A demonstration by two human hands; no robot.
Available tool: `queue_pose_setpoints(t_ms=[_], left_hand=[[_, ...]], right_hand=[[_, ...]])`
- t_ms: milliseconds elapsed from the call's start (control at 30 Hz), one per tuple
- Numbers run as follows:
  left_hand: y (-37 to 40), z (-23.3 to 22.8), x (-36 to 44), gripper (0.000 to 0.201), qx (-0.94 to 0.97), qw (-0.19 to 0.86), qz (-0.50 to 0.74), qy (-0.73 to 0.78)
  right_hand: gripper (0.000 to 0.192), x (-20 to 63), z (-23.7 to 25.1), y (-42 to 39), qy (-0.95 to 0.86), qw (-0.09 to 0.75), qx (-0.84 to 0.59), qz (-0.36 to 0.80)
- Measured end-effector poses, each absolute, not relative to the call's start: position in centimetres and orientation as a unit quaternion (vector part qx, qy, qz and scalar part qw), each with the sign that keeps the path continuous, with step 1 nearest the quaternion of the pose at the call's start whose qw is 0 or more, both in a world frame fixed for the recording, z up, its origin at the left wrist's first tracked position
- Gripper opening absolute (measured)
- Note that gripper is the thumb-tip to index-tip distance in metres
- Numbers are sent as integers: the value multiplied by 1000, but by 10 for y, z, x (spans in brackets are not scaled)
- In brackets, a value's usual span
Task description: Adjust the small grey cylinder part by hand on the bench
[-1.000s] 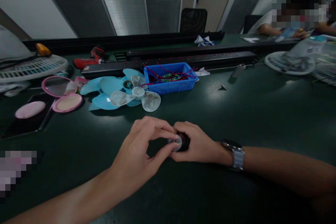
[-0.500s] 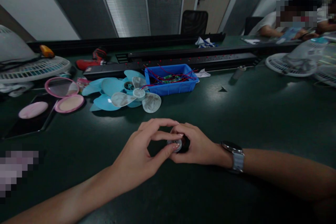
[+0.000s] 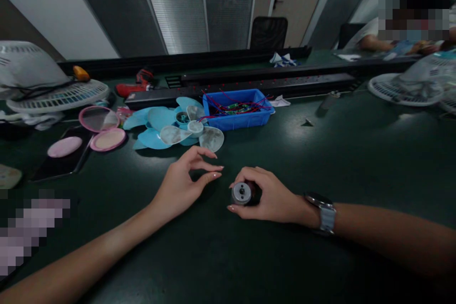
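up ahead from your head camera, the blue bin (image 3: pixel 238 115) holds red wires and small green boards, with pale fan blades (image 3: pixel 174 128) just beside it. your right hand (image 3: pixel 265 195) lies on the dark table (image 3: pixel 356 152), fingers wrapped around a small round motor (image 3: pixel 242 193), its metal face toward you. your left hand (image 3: pixel 185 180) hovers just beside it, fingers loosely spread, holding nothing.
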State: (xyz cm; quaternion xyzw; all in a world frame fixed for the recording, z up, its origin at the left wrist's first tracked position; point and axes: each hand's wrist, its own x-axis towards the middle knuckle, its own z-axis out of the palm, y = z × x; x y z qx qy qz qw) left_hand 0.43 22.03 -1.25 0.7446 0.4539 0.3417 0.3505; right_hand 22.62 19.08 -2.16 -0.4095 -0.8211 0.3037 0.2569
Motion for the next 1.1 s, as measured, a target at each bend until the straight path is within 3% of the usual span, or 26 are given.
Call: queue_pose_setpoints(t_ms=[200,367,567,833,1100], left_hand=[[226,-32,-8,36,806,288,295,425],[228,-30,-6,31,830,233,291,415],[217,-16,1,18,785,261,356,435],[183,2,30,26,775,312,400,377],[185,-2,32,19,802,250,414,352]], right_hand=[[32,225,-19,190,-819,237,-424,306],[33,226,-21,190,-822,241,-417,304],[32,227,-22,190,-824,248,-414,297],[27,226,-28,193,-836,274,-391,272],[25,225,-26,193,-837,290,-380,267]])
